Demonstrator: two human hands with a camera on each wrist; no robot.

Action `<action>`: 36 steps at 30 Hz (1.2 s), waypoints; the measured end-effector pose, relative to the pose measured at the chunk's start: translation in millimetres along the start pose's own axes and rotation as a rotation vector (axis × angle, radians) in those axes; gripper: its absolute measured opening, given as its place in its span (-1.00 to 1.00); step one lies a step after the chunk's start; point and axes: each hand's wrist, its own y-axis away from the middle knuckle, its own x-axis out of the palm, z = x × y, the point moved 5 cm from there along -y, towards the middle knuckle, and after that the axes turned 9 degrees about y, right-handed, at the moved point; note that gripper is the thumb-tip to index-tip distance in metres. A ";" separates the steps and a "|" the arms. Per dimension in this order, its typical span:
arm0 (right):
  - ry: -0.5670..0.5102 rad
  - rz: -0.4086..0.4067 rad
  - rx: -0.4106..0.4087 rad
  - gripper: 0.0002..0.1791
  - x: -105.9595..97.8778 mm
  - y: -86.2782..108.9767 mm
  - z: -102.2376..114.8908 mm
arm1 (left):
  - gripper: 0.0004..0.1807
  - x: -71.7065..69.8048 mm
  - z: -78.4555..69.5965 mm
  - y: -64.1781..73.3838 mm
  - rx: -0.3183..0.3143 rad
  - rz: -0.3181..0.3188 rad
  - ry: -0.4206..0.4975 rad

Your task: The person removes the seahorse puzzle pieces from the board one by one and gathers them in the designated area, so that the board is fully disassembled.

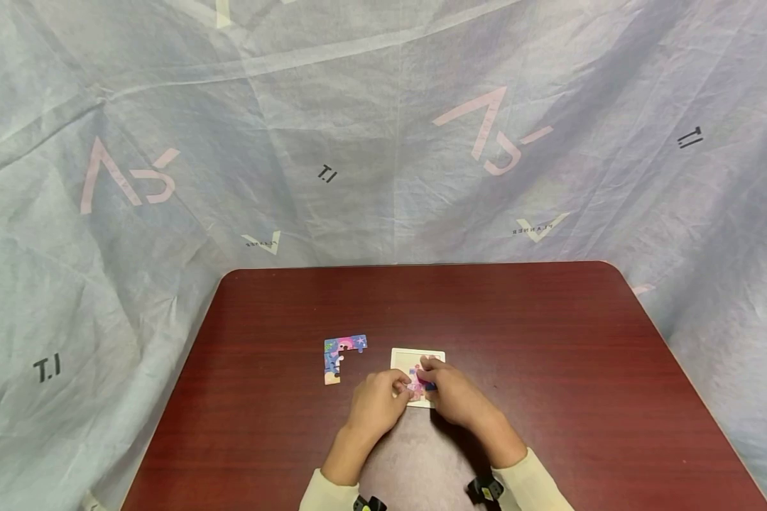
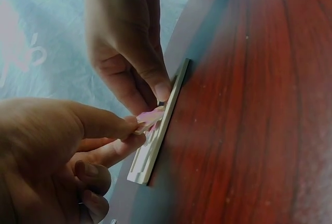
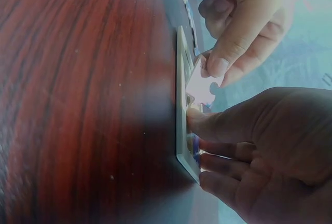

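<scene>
A small cream puzzle tray lies on the table, with pink and blue pieces at its right part. Between thumb and forefinger my left hand pinches a pale pink puzzle piece, tilted up over the tray; a notch shows in its edge. My right hand is at the tray's right side. Its thumb and fingers lie on either side of a dark blue puzzle piece low over the tray. The hands hide much of the pieces beneath them.
To the left of the tray, several joined puzzle pieces form a corner shape on the dark red table. Light printed cloth hangs behind the table and along its sides. A black wrist device sits at the right sleeve.
</scene>
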 end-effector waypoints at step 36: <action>0.007 -0.012 0.010 -0.55 -2.2 2.6 3.4 | -0.89 -5.6 2.8 4.6 0.036 -0.061 0.001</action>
